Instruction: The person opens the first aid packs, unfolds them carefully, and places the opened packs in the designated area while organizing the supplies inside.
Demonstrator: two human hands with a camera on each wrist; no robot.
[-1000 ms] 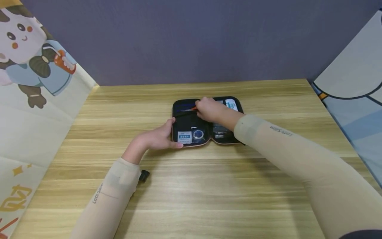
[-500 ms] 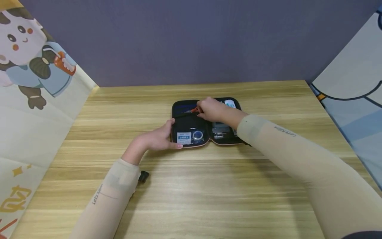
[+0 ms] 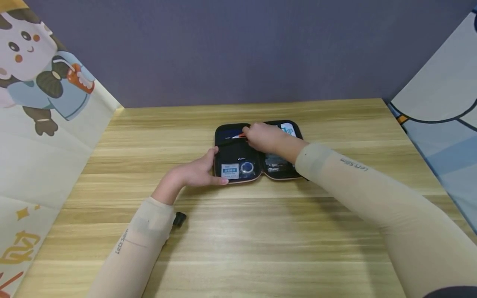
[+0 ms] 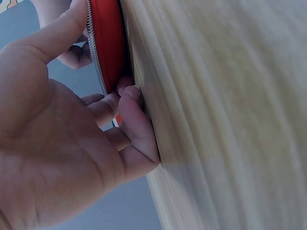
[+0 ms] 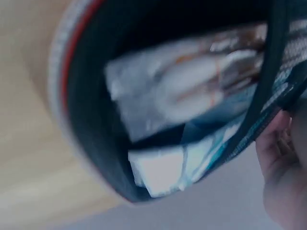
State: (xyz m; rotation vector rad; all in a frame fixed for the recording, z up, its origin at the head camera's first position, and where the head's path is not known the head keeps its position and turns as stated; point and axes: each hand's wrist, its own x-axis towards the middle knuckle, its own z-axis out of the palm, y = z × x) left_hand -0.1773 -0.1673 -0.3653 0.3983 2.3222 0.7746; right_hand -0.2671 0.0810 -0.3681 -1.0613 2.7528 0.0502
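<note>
An open zip case (image 3: 234,152), black inside and red outside, lies on the table with its two halves spread. My left hand (image 3: 198,170) holds its left edge, thumb along the near side; in the left wrist view, fingers curl against the red shell (image 4: 109,40) beside the zip. Over the case's middle, my right hand (image 3: 263,137) pinches small orange-handled scissors (image 3: 241,135) above the upper left pocket; the hand covers most of the handles. The left half's lower pocket carries a white and blue packet (image 3: 230,171) and a round clear-wrapped item (image 3: 247,167).
In the right half are a white packet (image 3: 288,129) and clear bags (image 3: 275,161). The right wrist view shows a blurred clear bag (image 5: 187,86) under a black strap. A wooden table (image 3: 261,231) runs back to a purple-grey wall (image 3: 238,49).
My right hand shifts slightly at the upper pocket, and the scissors' visible part turns and shows less orange. My left hand stays on the case's edge.
</note>
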